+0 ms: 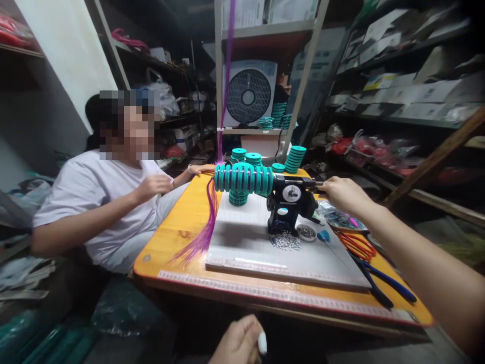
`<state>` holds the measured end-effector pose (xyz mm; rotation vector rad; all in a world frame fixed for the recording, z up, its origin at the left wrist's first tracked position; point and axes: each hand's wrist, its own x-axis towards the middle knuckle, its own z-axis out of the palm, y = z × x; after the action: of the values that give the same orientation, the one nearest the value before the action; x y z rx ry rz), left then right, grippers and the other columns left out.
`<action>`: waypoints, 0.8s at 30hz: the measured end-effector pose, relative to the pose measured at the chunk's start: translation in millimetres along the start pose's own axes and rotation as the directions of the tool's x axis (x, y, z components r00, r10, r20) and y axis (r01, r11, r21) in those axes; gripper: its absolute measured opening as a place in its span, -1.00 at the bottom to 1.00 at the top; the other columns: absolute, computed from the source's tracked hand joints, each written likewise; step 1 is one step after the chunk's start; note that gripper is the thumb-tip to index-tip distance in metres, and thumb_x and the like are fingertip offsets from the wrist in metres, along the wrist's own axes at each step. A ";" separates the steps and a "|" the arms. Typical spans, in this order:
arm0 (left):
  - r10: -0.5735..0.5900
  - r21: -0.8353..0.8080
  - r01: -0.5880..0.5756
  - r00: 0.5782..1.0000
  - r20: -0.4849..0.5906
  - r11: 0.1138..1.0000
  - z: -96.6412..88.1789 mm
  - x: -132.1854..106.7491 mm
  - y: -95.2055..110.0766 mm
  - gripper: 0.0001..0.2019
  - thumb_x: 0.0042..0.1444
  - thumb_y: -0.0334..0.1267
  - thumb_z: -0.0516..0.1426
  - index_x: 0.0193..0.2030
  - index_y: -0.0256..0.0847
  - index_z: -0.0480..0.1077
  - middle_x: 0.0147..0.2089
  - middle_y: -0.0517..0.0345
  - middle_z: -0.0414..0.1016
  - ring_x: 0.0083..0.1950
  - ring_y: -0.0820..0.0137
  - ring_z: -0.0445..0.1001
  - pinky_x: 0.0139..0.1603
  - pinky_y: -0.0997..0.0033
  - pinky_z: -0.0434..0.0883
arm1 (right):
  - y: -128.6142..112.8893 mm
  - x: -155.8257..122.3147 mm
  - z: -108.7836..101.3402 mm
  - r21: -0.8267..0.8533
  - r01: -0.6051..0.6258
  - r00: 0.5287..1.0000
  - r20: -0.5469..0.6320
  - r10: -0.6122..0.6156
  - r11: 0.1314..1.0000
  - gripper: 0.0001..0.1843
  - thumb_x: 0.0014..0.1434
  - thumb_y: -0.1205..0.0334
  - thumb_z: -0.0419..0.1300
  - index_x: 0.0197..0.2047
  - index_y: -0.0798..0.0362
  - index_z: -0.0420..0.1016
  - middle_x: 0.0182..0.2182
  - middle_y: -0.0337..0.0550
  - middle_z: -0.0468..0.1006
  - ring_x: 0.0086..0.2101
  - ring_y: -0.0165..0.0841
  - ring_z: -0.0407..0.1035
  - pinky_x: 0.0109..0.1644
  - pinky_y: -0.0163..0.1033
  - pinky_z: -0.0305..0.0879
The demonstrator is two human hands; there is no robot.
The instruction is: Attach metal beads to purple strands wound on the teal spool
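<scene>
My right hand (344, 196) is closed around the end of the shaft (319, 185) on the right side of a black hand winder (291, 199). On the winder's left side, a row of teal foam spools (244, 178) sits side by side on the shaft. Purple strands (207, 222) hang from the row's left end, and a purple bundle (228, 65) runs up from there. Below the table's front edge, my left hand (240, 341) is closed with its fingers curled. A small white piece (262, 343) shows at its fingertips; whether it is held or worn is unclear.
Another person (109, 202) sits at the left, one hand on the orange table (166, 247). A white board (242, 247) carries the winder, metal beads (286, 241) and a bead dish (306, 232). Blue-handled pliers (390, 283) lie at right; teal spools (295, 159) stand behind.
</scene>
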<state>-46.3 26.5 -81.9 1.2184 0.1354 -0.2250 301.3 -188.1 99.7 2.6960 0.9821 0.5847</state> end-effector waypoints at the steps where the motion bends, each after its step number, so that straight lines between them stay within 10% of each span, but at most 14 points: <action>1: 0.032 -0.032 -0.032 0.999 0.000 0.999 0.6 4.8 7.1 -0.45 0.00 0.33 0.09 -0.46 -0.19 0.14 -0.76 0.50 -0.11 -0.72 0.65 -0.08 -0.63 0.56 0.12 | -2.4 -1.1 3.8 0.003 0.017 1.000 0.010 -0.017 1.000 -0.76 0.25 0.22 0.10 -0.15 0.08 0.58 -0.31 -0.03 0.56 -0.27 -0.29 0.32 -0.25 -0.23 0.07; 11: 0.170 -0.008 -0.170 0.984 0.047 0.985 10.3 22.4 91.6 -0.58 0.20 0.13 0.04 -0.41 -0.21 0.16 -0.71 0.52 -0.06 -0.74 0.63 0.12 -0.36 0.41 0.40 | -19.4 -24.2 35.4 0.018 0.040 0.999 0.030 -0.041 0.999 -0.77 0.21 0.35 0.06 -0.35 0.11 0.55 -0.33 0.01 0.56 -0.21 -0.22 0.39 -0.21 -0.23 0.15; 18: 0.172 -0.022 -0.172 0.985 0.020 0.985 20.3 14.0 90.7 -0.60 0.26 0.06 -0.01 -0.40 -0.25 0.23 -0.68 0.32 0.27 -0.63 0.53 0.35 -0.21 0.34 0.44 | -20.7 -27.1 40.6 0.043 0.032 0.999 0.000 -0.032 0.999 -0.76 0.24 0.32 0.05 -0.36 0.10 0.53 -0.33 0.03 0.54 -0.24 -0.22 0.39 -0.21 -0.21 0.18; 24: 0.204 -0.067 -0.206 0.978 -0.036 0.976 24.9 5.6 77.9 -0.56 0.22 0.12 0.02 -0.41 -0.27 0.25 -0.70 0.27 0.28 -0.66 0.52 0.33 -0.48 0.51 0.32 | -22.5 -28.3 37.9 0.057 0.033 0.999 0.002 -0.033 0.998 -0.74 0.24 0.33 0.02 -0.37 0.10 0.52 -0.37 -0.01 0.54 -0.26 -0.24 0.38 -0.25 -0.23 0.17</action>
<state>-22.3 28.0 -3.5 1.1568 0.0415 -0.0220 285.2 -191.9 50.0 2.7237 1.0558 0.5541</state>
